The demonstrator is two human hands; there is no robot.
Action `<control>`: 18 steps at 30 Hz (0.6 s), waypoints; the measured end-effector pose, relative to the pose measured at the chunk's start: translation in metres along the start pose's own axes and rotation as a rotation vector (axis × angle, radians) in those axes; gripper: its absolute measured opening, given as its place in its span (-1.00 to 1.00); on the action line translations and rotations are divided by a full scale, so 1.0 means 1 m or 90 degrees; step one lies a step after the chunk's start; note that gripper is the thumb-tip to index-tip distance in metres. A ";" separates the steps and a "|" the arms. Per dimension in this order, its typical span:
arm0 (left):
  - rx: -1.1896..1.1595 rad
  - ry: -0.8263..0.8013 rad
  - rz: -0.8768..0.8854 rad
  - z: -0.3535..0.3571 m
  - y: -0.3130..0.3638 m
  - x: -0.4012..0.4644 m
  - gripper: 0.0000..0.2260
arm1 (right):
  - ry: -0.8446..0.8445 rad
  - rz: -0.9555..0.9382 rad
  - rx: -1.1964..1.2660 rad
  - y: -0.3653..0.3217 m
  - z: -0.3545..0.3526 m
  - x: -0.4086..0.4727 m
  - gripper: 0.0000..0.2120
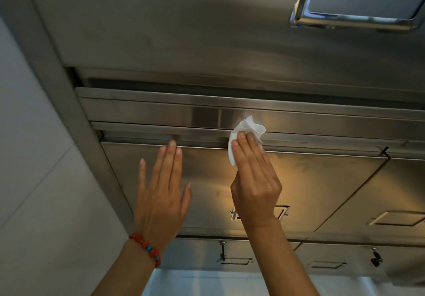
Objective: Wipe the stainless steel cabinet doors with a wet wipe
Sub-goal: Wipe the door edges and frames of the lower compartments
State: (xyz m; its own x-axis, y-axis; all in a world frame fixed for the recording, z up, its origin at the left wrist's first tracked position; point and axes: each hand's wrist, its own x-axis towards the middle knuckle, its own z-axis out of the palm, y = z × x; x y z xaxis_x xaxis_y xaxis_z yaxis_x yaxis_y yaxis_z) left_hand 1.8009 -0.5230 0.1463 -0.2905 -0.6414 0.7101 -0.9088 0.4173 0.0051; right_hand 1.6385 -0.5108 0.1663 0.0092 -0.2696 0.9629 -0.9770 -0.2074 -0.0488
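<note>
Wet wipe (247, 132) under right hand (254, 180), top edge of cabinet door (310, 180)

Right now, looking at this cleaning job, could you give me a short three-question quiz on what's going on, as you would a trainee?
1. True or false: the left hand holds the wet wipe.
2. Where does the right hand press the wipe? A) on the big handle up top; B) at the upper edge of a cabinet door; C) on the white wall.
3. Fill in: the left wrist wears a red beaded ____.

Key: 1 false; it lies flat and open against the door. 2 B. 3 bracelet.
</note>
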 end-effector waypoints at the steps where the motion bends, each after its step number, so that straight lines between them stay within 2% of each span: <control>1: 0.001 -0.001 -0.001 -0.001 -0.002 -0.001 -0.47 | -0.003 0.000 0.003 -0.003 0.002 -0.001 -0.67; 14: 0.009 -0.013 -0.012 -0.002 -0.011 -0.003 -0.48 | -0.031 -0.047 0.028 -0.014 0.009 0.004 -0.73; 18: 0.009 -0.008 -0.011 -0.001 -0.011 -0.003 -0.48 | -0.011 -0.003 0.000 -0.002 0.001 0.000 -0.72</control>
State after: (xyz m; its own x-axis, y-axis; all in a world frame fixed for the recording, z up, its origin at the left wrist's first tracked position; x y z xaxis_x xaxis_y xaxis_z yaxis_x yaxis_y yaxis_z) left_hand 1.8118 -0.5251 0.1452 -0.2787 -0.6561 0.7013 -0.9179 0.3968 0.0064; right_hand 1.6403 -0.5111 0.1658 0.0181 -0.2846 0.9585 -0.9770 -0.2086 -0.0435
